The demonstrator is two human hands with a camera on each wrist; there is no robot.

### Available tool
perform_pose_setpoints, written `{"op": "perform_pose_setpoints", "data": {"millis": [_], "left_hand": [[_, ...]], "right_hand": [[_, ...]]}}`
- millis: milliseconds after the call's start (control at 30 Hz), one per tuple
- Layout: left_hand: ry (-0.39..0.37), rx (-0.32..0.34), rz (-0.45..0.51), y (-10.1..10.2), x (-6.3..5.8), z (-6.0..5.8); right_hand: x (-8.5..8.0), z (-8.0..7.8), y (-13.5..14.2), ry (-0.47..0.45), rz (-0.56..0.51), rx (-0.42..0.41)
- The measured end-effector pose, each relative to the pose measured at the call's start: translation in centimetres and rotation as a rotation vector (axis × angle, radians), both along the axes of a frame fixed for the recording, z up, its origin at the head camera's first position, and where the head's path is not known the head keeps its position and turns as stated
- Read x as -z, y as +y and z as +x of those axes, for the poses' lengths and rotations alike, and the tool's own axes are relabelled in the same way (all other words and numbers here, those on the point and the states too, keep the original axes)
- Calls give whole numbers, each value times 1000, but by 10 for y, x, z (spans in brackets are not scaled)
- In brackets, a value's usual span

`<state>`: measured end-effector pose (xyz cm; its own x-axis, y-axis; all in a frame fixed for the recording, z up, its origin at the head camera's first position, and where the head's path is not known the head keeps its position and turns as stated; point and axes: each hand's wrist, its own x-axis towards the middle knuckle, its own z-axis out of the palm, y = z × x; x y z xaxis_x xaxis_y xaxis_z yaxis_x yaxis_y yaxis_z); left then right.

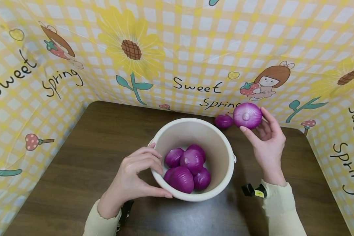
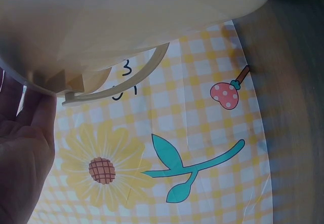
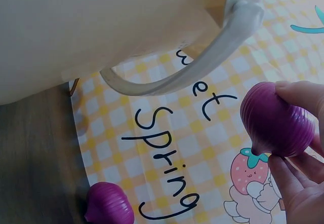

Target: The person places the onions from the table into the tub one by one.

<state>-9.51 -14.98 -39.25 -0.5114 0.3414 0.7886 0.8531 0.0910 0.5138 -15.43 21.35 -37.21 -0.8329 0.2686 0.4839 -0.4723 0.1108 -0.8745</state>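
Observation:
My right hand (image 1: 269,144) holds a purple onion (image 1: 247,116) up between thumb and fingers, to the right of the bucket and above the table. In the right wrist view the same onion (image 3: 276,120) has its pointed end turned downward. My left hand (image 1: 138,173) grips the rim of a cream bucket (image 1: 191,196), thumb along the near side and fingers over the left edge. Several purple onions (image 1: 191,161) lie in a heap at the bucket's bottom. Another onion (image 1: 223,121) sits on the table behind the bucket's right side, near the back edge.
The dark wooden table (image 1: 76,157) is bordered at the back and sides by a yellow checked cloth (image 1: 188,42) printed with flowers and lettering. The bucket's handle (image 3: 172,82) hangs down on its far side. A black wrist strap (image 1: 255,190) shows at the right sleeve.

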Motion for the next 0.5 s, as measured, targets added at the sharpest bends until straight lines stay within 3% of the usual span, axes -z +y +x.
{"op": "perform_pose_setpoints", "data": {"millis": [500], "left_hand": [[8,5,11,0,0,-1]], "right_hand": [[-7,7,-6,63,-46,-47]]}}
